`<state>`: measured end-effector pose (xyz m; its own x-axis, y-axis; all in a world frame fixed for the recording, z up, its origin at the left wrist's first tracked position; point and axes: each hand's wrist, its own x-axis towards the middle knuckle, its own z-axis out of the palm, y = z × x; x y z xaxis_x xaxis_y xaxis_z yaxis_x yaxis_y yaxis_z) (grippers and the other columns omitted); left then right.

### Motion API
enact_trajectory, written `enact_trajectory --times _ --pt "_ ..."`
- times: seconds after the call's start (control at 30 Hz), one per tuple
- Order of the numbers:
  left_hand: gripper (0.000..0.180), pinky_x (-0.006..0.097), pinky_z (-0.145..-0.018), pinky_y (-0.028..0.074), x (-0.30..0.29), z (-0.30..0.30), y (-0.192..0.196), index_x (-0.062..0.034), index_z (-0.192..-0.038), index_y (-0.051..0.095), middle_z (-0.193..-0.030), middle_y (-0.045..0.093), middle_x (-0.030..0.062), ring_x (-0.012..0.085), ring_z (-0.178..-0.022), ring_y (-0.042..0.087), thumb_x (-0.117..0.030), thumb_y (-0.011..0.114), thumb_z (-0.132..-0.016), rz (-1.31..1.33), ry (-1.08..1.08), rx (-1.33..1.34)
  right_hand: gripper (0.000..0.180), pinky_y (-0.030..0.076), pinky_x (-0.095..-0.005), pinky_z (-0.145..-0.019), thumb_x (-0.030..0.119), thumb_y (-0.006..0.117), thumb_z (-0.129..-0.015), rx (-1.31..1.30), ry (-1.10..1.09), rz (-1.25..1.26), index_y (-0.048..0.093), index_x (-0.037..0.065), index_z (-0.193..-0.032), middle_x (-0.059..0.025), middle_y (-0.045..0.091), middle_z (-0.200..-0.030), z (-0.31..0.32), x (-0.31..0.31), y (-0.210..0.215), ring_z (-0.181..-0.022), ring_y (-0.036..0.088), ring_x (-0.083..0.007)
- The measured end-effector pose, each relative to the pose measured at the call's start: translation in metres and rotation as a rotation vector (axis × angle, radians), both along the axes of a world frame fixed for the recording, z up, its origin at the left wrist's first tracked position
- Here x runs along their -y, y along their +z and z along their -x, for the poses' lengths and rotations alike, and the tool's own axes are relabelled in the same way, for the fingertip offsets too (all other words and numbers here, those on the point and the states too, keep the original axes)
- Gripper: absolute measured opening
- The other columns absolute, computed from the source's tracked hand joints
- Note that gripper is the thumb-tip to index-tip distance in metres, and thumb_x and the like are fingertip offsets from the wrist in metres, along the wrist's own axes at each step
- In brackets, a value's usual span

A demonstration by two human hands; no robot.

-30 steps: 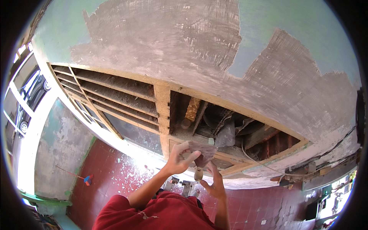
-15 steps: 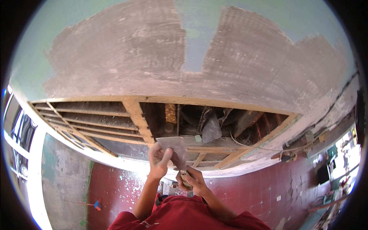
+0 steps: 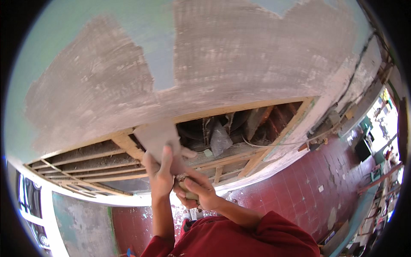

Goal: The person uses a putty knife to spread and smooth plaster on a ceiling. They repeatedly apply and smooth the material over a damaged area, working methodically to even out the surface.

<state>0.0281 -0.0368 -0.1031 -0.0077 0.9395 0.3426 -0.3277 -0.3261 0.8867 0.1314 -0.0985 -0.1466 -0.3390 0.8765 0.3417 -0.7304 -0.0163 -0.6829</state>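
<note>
My right hand (image 3: 198, 189) is closed around the handle of a wide flat-bladed scraper (image 3: 159, 133). My left hand (image 3: 160, 171) pinches its blade, the thumb lying on the near face and most fingers behind it. The blade points up and overlaps the yellowish wooden frame (image 3: 205, 113) of an opening; I cannot tell whether it touches the frame. Above the frame, the wall (image 3: 252, 55) has large rough grey-brown patches where the green-blue paint is gone.
Slats (image 3: 92, 160) cross the opening's left part. A crumpled grey sheet (image 3: 220, 139) hangs in its dark right part, with a thin cable (image 3: 274, 146) nearby. Far below lies a red tiled floor (image 3: 295, 195) strewn with pale flecks. Vehicles (image 3: 30, 192) stand beyond the left side.
The view has turned, tilting the wall and opening. Both hands have raised the scraper from below the opening to overlap its upper frame. My grip is on the same tool.
</note>
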Motion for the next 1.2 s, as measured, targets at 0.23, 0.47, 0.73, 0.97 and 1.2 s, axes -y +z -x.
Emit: enact_trajectory --times 0.23,0.47,0.73,0.97,1.2 --pt "0.026 0.028 -0.06 0.053 -0.008 -0.027 0.047 0.006 -0.113 0.048 -0.083 0.065 0.013 0.0182 -0.069 0.066 -0.013 0.055 -0.096 -0.126 -0.027 -0.024 0.047 0.027 -0.0207 -0.035 0.031 0.035 -0.104 -0.136 0.011 0.039 0.027 0.008 -0.144 -0.0041 0.042 -0.077 -0.002 -0.007 0.015 -0.04 0.036 -0.0072" --pt "0.03 0.028 -0.05 0.051 -0.011 -0.028 0.063 0.0052 -0.118 0.038 -0.085 0.061 0.013 0.0173 -0.059 0.063 -0.007 0.053 -0.095 -0.197 -0.011 0.013 0.05 0.023 -0.0219 -0.033 0.03 0.035 -0.103 -0.048 0.002 0.028 0.021 0.011 -0.146 -0.0056 0.038 -0.074 -0.004 -0.01 0.032 -0.039 0.029 -0.008" --pt "0.038 0.027 -0.041 0.046 -0.007 -0.032 0.077 0.005 -0.122 0.028 -0.088 0.055 0.0153 0.0161 -0.053 0.057 -0.002 0.052 -0.093 -0.174 0.033 0.031 0.05 0.023 -0.0213 -0.033 0.029 0.033 -0.103 -0.096 0.055 0.007 0.018 0.011 -0.147 -0.0067 0.039 -0.075 -0.004 -0.015 0.04 -0.039 0.028 -0.0074" --pt "0.041 0.026 -0.041 0.045 -0.005 -0.03 0.08 0.0038 -0.124 0.026 -0.093 0.052 0.0153 0.0144 -0.055 0.055 0.0 0.052 -0.092 -0.182 0.045 0.005 0.05 0.024 -0.021 -0.033 0.028 0.032 -0.103 -0.137 0.075 0.007 0.018 0.012 -0.148 -0.0068 0.04 -0.076 -0.001 -0.012 0.039 -0.037 0.026 -0.007" --pt "0.041 0.025 -0.04 0.044 -0.013 -0.026 0.076 0.0022 -0.125 0.027 -0.094 0.052 0.0148 0.0132 -0.054 0.054 0.0 0.052 -0.092 -0.302 0.109 -0.156 0.051 0.025 -0.0209 -0.033 0.022 0.027 -0.102 -0.134 0.042 0.026 0.015 0.012 -0.15 -0.0075 0.041 -0.076 0.002 -0.007 0.04 -0.038 0.027 -0.0074"
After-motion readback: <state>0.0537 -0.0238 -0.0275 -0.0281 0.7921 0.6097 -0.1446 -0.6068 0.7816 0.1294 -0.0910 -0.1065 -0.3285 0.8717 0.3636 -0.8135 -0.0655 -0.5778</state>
